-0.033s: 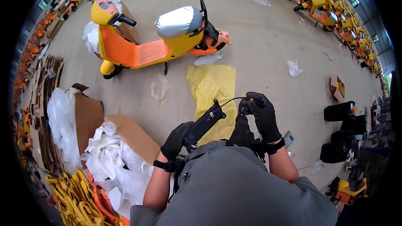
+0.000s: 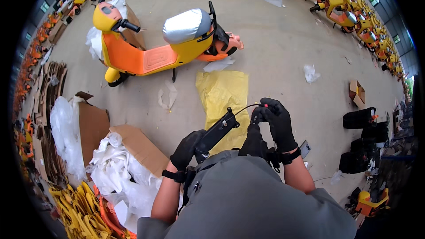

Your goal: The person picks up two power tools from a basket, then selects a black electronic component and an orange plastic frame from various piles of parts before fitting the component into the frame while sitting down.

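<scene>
On the floor there's a yellow-orange scooter, past the far left corner of the yellow sheet. The black case is up over that sheet's near end, left hand wrapped round its lower part. Right hand pinches the thin cable by its red tip, though the exact grip's hard to see.

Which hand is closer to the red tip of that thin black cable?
The right hand: it is right at the red tip. The left hand is farther off, lower and to the left, gripping the long black part.
</scene>
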Demonstrator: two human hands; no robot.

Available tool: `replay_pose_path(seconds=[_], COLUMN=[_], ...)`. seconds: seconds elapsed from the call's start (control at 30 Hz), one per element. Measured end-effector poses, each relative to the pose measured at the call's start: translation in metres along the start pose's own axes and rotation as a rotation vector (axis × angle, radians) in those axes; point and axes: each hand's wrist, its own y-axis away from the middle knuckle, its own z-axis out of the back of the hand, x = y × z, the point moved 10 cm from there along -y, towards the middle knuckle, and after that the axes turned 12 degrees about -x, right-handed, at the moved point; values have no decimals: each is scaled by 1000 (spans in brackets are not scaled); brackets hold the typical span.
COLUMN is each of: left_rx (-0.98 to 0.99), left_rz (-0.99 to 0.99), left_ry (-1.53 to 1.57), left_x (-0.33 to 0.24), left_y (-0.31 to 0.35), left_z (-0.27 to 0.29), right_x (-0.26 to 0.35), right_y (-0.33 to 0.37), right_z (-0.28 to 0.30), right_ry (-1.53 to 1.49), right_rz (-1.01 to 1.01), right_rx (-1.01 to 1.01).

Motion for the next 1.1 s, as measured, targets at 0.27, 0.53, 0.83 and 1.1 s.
replay_pose_path(seconds=[0.27,0.53,0.83,1.1], left_rx=[172,342,469,647], left_rz=[55,-325,-13,-409], left_ry=[-53,-378,-140,-243], left_x=[-48,-161,-155,-188], left_y=[-192,-320,-500,-716], left_z=[-202,-324,-395,-448], right_x=[49,136,138,167], right_y=[-218,-339,-476,-658], right_z=[180,242,308,332], right_ry=[29,-15,67,65], right_rz=[28,51,124,85], right_rx=[-159,59,-178,-399])
